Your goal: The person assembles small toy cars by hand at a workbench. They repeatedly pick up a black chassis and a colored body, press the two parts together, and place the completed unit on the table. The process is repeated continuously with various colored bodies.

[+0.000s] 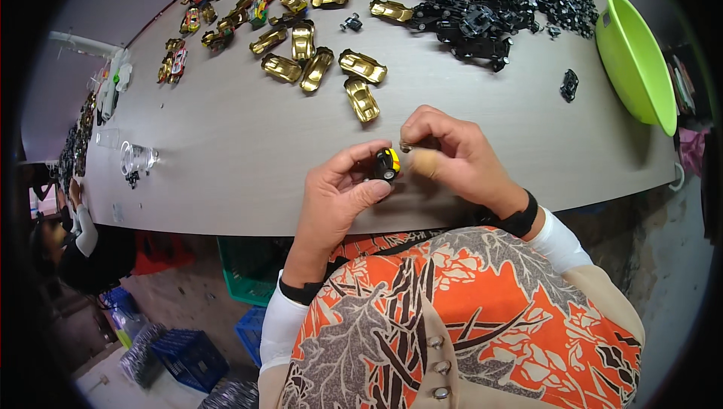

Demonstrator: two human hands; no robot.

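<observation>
My left hand (pixel 337 187) is closed around a small toy car (pixel 387 163) with yellow, red and black on it, held just above the near part of the table. Only one end and a wheel of the car show between the fingers. Close beside it, my right hand (pixel 463 157) is curled with thumb and fingers pinched on a small dark piece, too hidden to make out. Beyond my hands lies a gold toy car (pixel 362 101), with another gold toy car (pixel 362 66) behind it and several more farther left.
A heap of black toy car chassis (pixel 474 25) covers the far right of the table (pixel 482 96). One black chassis (pixel 569 86) lies apart near a lime-green basin (pixel 633 62). Multicoloured toy cars (pixel 173 61) and a clear cup (pixel 138 158) are on the left. Another person's arm (pixel 86 232) shows far left.
</observation>
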